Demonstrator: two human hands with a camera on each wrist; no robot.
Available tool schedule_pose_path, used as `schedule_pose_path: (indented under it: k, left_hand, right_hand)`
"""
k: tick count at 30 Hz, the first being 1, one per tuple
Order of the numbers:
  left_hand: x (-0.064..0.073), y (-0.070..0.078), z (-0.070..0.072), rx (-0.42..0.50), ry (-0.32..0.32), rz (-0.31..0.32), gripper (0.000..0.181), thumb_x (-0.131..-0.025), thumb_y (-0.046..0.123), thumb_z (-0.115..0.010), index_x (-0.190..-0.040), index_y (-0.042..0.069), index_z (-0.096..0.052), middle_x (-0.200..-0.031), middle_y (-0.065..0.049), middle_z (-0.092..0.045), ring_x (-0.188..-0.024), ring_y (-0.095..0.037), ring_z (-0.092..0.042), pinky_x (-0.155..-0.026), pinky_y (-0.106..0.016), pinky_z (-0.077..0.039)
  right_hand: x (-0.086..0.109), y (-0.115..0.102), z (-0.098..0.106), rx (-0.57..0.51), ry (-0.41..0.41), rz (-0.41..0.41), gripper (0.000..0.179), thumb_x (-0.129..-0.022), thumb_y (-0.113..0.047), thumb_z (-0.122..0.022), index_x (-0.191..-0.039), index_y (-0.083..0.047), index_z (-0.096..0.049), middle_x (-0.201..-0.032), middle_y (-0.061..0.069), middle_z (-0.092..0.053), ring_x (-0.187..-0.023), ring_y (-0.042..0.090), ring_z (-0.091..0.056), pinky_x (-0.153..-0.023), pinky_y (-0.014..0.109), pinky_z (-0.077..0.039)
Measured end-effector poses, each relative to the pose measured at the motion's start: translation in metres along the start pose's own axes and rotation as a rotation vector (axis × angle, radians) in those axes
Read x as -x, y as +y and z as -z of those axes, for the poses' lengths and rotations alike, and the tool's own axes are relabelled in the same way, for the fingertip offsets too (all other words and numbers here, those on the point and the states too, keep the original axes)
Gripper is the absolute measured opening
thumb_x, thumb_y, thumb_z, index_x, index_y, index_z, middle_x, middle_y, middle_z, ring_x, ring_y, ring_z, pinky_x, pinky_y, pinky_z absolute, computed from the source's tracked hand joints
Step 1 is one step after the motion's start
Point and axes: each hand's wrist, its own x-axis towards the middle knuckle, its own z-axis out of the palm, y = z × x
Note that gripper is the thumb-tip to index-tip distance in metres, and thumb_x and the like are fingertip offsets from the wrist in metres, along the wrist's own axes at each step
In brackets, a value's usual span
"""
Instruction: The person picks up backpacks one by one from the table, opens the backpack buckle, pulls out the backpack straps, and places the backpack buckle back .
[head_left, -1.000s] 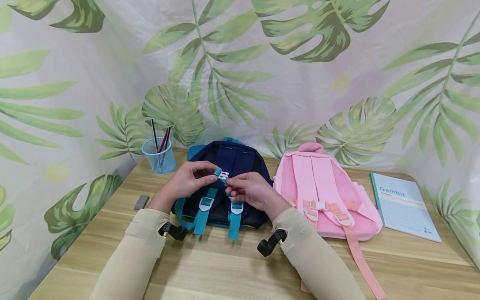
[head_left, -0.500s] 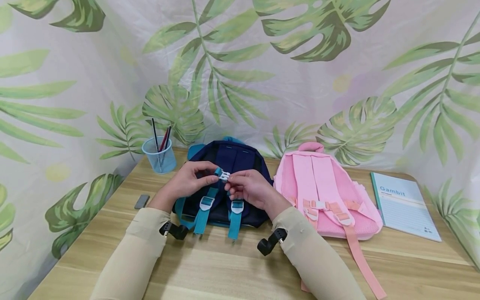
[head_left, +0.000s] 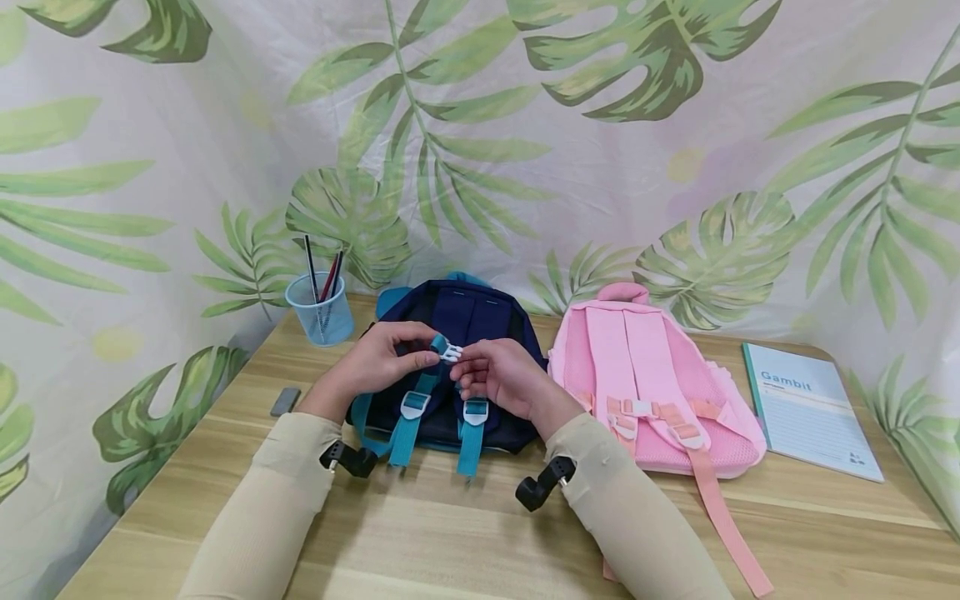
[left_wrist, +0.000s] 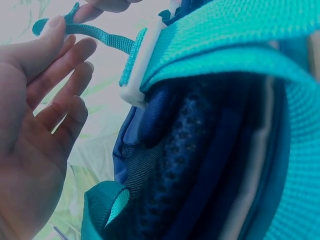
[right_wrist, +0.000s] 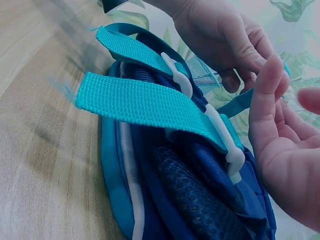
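A navy backpack (head_left: pixel 487 321) with teal straps lies back-panel up on the table. My left hand (head_left: pixel 386 354) pinches a short teal strap (left_wrist: pixel 107 40) between thumb and forefinger, its other fingers spread loosely below. At that strap's end is a white side-release buckle (head_left: pixel 450 352), prongs pointing right. Thumb and forefinger of my right hand (head_left: pixel 498 375) meet at the prong ends, the other fingers curled under; I cannot tell whether a second buckle half is hidden there. Below the hands hang two teal shoulder straps with white adjusters (head_left: pixel 414 405).
A pink backpack (head_left: pixel 648 350) lies just right of the navy one, its strap (head_left: pixel 727 525) trailing toward the front edge. Beyond it is a Gambit notebook (head_left: pixel 813 408). A blue mesh pen cup (head_left: pixel 321 312) and a small grey block (head_left: pixel 284 402) are at the left.
The buckle has turned slightly and shifted a little right, toward the right fingertips. Both hands otherwise keep nearly the same place and hold.
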Motion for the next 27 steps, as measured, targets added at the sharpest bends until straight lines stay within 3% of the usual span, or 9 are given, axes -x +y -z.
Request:
schedule_pose_path:
  k: [6, 11, 17, 27]
  left_hand:
    - [0.0, 0.002, 0.002, -0.013, -0.041, 0.025, 0.022, -0.1, 0.01, -0.078, -0.121, 0.009, -0.079, -0.109, -0.007, -0.078, -0.09, -0.021, -0.069, -0.081, -0.031, -0.058]
    - [0.002, 0.0, 0.002, -0.039, -0.092, 0.091, 0.03, -0.1, 0.017, -0.079, -0.129, 0.009, -0.075, -0.114, -0.007, -0.077, -0.097, -0.02, -0.069, -0.084, -0.032, -0.058]
    - [0.003, -0.009, -0.003, -0.114, -0.189, 0.154, 0.02, -0.098, 0.021, -0.082, -0.117, 0.016, -0.076, -0.109, -0.001, -0.077, -0.095, -0.017, -0.067, -0.087, -0.034, -0.055]
    - [0.005, -0.015, -0.007, -0.183, -0.241, 0.16, 0.017, -0.099, 0.016, -0.08, -0.116, 0.015, -0.077, -0.113, -0.002, -0.078, -0.103, -0.019, -0.069, -0.098, -0.047, -0.059]
  right_hand:
    - [-0.001, 0.001, -0.001, 0.071, 0.043, 0.012, 0.02, -0.11, -0.014, -0.058, -0.108, 0.0, -0.071, -0.076, 0.002, -0.07, -0.061, 0.008, -0.06, -0.065, 0.023, -0.06]
    - [-0.001, 0.0, -0.002, 0.122, 0.099, 0.011, 0.019, -0.109, -0.012, -0.062, -0.11, 0.004, -0.072, -0.075, 0.002, -0.069, -0.058, 0.008, -0.058, -0.062, 0.021, -0.059]
    - [-0.001, -0.001, -0.002, 0.143, 0.128, 0.006, 0.019, -0.109, -0.013, -0.063, -0.108, 0.003, -0.073, -0.074, 0.001, -0.068, -0.056, 0.008, -0.056, -0.059, 0.021, -0.058]
    - [-0.001, -0.001, -0.002, 0.143, 0.136, 0.0, 0.018, -0.108, -0.013, -0.064, -0.101, 0.0, -0.074, -0.072, 0.001, -0.067, -0.054, 0.008, -0.055, -0.057, 0.021, -0.057]
